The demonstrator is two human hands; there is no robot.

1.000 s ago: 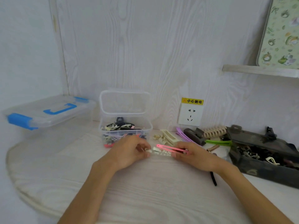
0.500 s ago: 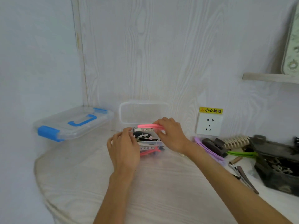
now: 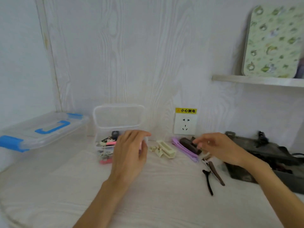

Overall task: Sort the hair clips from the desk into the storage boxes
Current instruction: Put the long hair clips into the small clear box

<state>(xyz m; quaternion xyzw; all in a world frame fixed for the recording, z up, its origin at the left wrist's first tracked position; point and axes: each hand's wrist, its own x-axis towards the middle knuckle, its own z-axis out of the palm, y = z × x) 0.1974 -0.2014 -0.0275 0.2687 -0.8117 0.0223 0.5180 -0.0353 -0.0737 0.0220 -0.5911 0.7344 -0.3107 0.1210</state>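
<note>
A small clear storage box (image 3: 105, 146) stands at the back of the desk with its lid (image 3: 118, 117) upright; it holds several clips, a pink clip (image 3: 111, 143) on top. My left hand (image 3: 130, 153) hovers at the box's right front, fingers relaxed, holding nothing. My right hand (image 3: 219, 148) is out to the right, its loosely curled fingertips at a dark brown clip (image 3: 187, 143). Beside that lie purple clips (image 3: 186, 151) and cream clips (image 3: 166, 149). A black clip (image 3: 208, 181) and a brown clip (image 3: 215, 173) lie nearer me.
A large clear box with blue latches (image 3: 42, 129) sits at the left. A dark open case (image 3: 263, 151) with more clips is at the right edge. A wall socket (image 3: 185, 125) is behind the clips, and a shelf (image 3: 256, 80) carries a patterned board.
The pink clip my right hand carried now lies in the small clear box. My right hand has swung right to the dark brown clip; my left hand stays by the box.
</note>
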